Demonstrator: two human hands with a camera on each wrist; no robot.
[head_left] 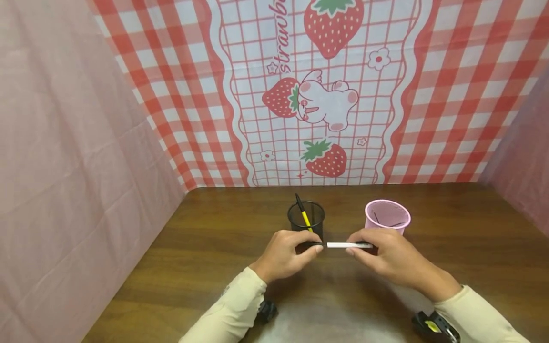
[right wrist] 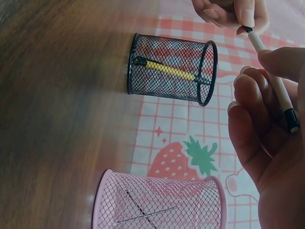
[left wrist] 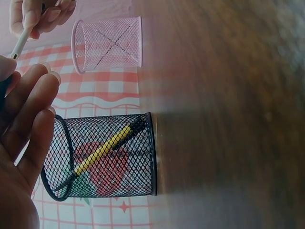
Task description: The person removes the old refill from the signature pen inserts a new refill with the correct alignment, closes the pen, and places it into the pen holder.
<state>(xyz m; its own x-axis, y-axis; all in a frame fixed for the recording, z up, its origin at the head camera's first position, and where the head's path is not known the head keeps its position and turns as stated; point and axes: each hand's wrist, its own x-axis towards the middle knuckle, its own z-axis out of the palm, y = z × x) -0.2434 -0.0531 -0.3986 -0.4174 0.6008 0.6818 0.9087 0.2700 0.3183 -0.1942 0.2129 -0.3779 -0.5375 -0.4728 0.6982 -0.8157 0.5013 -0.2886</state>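
Note:
A slim white pen (head_left: 339, 245) with black ends lies level between both hands, above the table and in front of two mesh cups. My left hand (head_left: 291, 255) pinches its black end between thumb and fingers. The right hand (head_left: 388, 255) grips the white barrel, and a black end piece (right wrist: 291, 120) shows near the palm in the right wrist view. Behind the left hand stands a black mesh pen cup (left wrist: 107, 157), with a yellow and black pen (head_left: 305, 216) leaning inside. A pink mesh cup (head_left: 387, 204) is just behind the right hand.
The brown wooden table (head_left: 193, 267) runs back to a red checked strawberry cloth (head_left: 188, 95). Thin dark crossed lines show at the pink cup; what they are, I cannot tell. A pale pink cloth (head_left: 77, 166) hangs at the left. Each wrist carries a dark device.

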